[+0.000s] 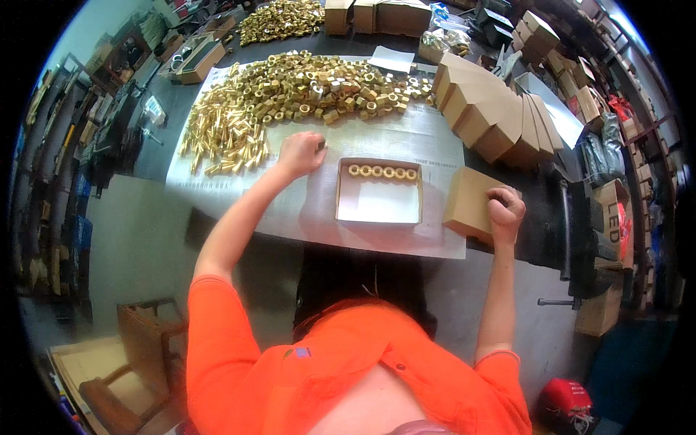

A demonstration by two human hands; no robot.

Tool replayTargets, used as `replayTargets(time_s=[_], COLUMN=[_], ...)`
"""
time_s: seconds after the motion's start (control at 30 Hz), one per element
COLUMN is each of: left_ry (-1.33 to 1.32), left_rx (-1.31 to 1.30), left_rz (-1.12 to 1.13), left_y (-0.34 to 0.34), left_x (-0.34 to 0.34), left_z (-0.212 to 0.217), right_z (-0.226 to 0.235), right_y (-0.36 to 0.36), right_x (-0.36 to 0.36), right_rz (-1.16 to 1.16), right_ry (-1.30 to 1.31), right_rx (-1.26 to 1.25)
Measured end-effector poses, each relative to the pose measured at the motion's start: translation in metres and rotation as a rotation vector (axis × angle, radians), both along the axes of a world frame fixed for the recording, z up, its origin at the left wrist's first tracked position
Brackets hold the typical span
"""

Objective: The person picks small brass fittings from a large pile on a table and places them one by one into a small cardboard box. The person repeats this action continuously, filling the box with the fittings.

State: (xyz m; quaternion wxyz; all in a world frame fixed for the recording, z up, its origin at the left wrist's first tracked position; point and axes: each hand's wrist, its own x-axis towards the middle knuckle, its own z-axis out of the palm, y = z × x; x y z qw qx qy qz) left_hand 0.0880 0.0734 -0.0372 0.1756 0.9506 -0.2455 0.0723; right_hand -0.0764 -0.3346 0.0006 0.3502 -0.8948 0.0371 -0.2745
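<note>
Nuts (383, 172) line far wall of open box (379, 206), centred before you, likely for easy reach; your left hand (302, 153): fingers curled, contents hidden; right hand (506, 206) balled against brown box (467, 199), contents unclear.

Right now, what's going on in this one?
A person in an orange shirt is at a table of brass parts. The left hand is curled just short of the nut pile, right of the pins; whether it holds anything isn't clear. The right hand is a fist at the brown box. Between them, the open box has one row of six nuts along its far wall.
</note>
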Motion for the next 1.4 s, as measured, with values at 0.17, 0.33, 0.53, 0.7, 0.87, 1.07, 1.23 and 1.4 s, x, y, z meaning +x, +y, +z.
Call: replayTargets(time_s=[0.17,0.33,0.53,0.7,0.87,1.07,1.23,1.4], left_ry=[0.13,0.249,0.111,0.039,0.077,0.058,0.106,0.23], left_rx=[-0.231,-0.444,-0.278,-0.13,-0.104,-0.134,-0.104,-0.013], left_rz=[-0.01,-0.14,-0.124,-0.029,0.028,0.011,0.007,-0.064], left_y=[0.013,-0.011,-0.033,-0.039,-0.043,-0.041,-0.042,-0.039], left_x=[-0.011,-0.058,-0.074,-0.079,-0.081,-0.081,-0.079,-0.073], left_z=[0.016,0.056,0.034,0.025,0.028,0.025,0.029,0.045], right_z=[-0.003,-0.004,-0.004,-0.005,-0.002,-0.002,-0.004,-0.002], right_y=[0.0,-0.004,-0.005,-0.003,-0.001,-0.002,-0.001,-0.001], right_x=[0.001,-0.001,-0.001,-0.001,-0.002,-0.001,0.0,0.0], right_rz=[0.011,0.031,0.036,0.02,0.023,0.013,0.002,-0.005], right_ry=[-0.023,-0.029,-0.019,-0.023,-0.032,-0.021,-0.032,-0.004], right_rx=[0.002,0.007,0.016,0.027,0.027,0.024,0.034,0.034])
